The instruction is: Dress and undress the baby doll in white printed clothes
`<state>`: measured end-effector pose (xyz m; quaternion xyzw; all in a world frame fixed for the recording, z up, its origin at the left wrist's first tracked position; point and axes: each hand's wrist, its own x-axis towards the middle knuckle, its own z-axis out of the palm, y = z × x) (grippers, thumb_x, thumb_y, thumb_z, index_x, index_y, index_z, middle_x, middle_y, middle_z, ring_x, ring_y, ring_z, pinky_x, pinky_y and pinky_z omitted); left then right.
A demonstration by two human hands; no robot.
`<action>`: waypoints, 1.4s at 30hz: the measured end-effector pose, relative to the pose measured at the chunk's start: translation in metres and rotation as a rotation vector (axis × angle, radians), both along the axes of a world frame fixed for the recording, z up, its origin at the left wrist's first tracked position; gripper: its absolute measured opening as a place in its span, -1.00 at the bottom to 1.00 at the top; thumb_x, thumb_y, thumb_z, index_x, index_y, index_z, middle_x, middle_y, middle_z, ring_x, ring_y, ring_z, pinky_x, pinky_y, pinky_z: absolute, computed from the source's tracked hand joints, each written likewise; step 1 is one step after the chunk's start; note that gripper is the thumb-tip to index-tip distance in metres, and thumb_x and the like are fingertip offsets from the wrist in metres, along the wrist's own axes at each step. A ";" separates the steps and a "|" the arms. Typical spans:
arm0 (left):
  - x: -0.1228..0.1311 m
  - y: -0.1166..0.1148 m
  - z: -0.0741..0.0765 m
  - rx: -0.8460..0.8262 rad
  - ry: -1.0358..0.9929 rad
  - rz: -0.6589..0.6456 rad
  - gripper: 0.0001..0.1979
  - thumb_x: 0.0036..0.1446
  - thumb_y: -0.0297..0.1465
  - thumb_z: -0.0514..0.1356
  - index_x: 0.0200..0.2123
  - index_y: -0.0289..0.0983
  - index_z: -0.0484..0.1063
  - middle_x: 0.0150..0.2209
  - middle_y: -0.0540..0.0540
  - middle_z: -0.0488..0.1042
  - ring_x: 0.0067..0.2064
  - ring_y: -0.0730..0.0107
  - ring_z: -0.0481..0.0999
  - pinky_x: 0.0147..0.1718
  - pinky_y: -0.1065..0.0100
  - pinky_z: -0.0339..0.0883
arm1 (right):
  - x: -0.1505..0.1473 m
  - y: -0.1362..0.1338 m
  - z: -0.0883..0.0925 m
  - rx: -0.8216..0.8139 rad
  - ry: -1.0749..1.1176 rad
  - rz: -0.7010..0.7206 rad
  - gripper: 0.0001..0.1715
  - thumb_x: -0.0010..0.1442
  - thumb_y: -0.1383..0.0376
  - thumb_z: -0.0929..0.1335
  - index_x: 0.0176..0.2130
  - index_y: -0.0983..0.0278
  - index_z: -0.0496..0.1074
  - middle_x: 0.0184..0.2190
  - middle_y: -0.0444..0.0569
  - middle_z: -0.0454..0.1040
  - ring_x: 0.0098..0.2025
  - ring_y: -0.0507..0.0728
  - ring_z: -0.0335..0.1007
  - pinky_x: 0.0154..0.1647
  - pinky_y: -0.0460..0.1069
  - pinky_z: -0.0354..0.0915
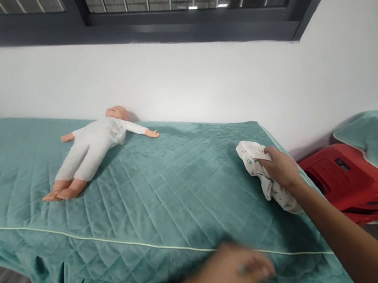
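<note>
Spanning the scene: quilted green bedcover (182, 197), bunched printed cloth (266, 184) at its right end

Beyond the right edge sits a red plastic stool (341, 173), partly hidden. A white-bodied baby doll (89, 144) lies far left, on its back. The left hand (239, 268), at the near edge, is too blurred to tell whether it is empty. The right hand (281, 167) grips the cloth (white, with small printed marks) near its far end. It looks light, soft and limp; a gathered fold should give the surest hold. Folds hide its full shape; most of the gripping fingers are out of sight.
</note>
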<state>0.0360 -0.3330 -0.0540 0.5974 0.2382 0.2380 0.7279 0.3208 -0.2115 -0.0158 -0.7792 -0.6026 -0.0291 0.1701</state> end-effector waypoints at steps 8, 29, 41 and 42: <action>-0.023 0.160 0.010 -0.105 -0.372 0.674 -0.53 -0.01 -0.24 0.44 0.00 -0.20 0.53 0.01 -0.18 0.59 0.09 0.08 0.52 0.07 0.18 0.37 | -0.127 0.003 0.001 0.380 0.199 0.520 -0.72 0.23 0.26 0.30 -0.03 0.20 0.37 0.02 0.13 0.45 0.09 0.31 0.35 0.07 0.18 0.29; -0.037 0.188 -0.009 -0.448 -0.559 0.872 -0.56 0.00 -0.18 0.40 -0.13 -0.35 0.53 -0.23 -0.21 0.65 -0.08 0.00 0.63 -0.04 0.12 0.49 | -0.158 0.080 -0.022 0.239 0.678 0.609 -0.52 0.16 0.22 0.38 0.09 0.21 0.41 0.19 0.08 0.38 0.25 0.26 0.26 0.33 0.20 0.11; -0.048 0.196 -0.008 -0.662 -0.694 0.822 -0.47 0.28 -0.19 0.13 0.17 -0.44 0.41 0.06 -0.30 0.57 0.16 -0.04 0.52 0.25 0.08 0.29 | -0.096 0.071 0.007 0.638 1.725 0.342 -0.69 0.06 0.17 0.35 -0.14 0.11 0.50 -0.27 -0.15 0.60 -0.10 0.21 0.55 -0.11 0.11 0.49; -0.048 0.196 -0.008 -0.660 -0.696 0.829 -0.47 0.27 -0.20 0.14 0.18 -0.44 0.41 0.06 -0.30 0.58 0.15 -0.03 0.52 0.25 0.08 0.30 | -0.089 0.067 0.011 0.591 1.732 0.342 -0.71 0.09 0.12 0.33 -0.18 0.10 0.50 -0.30 -0.13 0.60 -0.10 0.23 0.55 -0.13 0.12 0.50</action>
